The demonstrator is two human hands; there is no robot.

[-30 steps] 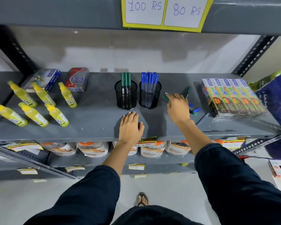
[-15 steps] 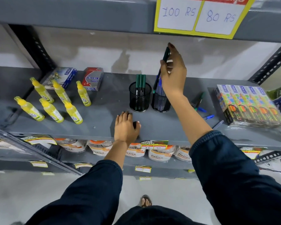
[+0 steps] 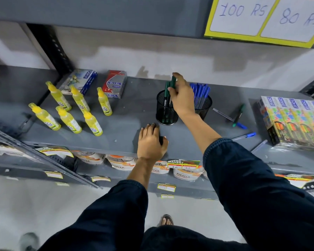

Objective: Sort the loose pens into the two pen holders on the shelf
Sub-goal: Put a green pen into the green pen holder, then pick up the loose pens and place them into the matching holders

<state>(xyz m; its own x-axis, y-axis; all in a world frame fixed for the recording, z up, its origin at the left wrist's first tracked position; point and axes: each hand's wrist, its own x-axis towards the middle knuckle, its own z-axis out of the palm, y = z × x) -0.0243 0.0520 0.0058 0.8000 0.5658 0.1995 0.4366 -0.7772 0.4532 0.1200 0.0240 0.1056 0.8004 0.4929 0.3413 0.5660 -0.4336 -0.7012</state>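
Observation:
Two black mesh pen holders stand mid-shelf. The left holder [image 3: 164,113] has green pens in it; the right holder [image 3: 205,104] is full of blue pens [image 3: 200,91]. My right hand [image 3: 182,96] is over the left holder, fingers closed on a green pen [image 3: 173,82] whose lower end is inside that holder. My left hand [image 3: 150,142] lies palm down on the shelf's front edge, holding nothing. Loose pens lie to the right: a green pen [image 3: 238,113], a clear pen with a blue cap [image 3: 228,117] and another blue-capped pen [image 3: 246,135].
Several yellow bottles [image 3: 74,109] stand on the left of the grey shelf [image 3: 127,120], with two boxes [image 3: 114,84] behind them. A stack of colourful boxes [image 3: 295,120] fills the right end. Price cards [image 3: 265,17] hang from the upper shelf. Tubs sit on the lower shelf.
My right hand picked a green pen from the loose pile, lifted it high over the holders, then lowered it into the left holder. The left hand stayed on the shelf edge.

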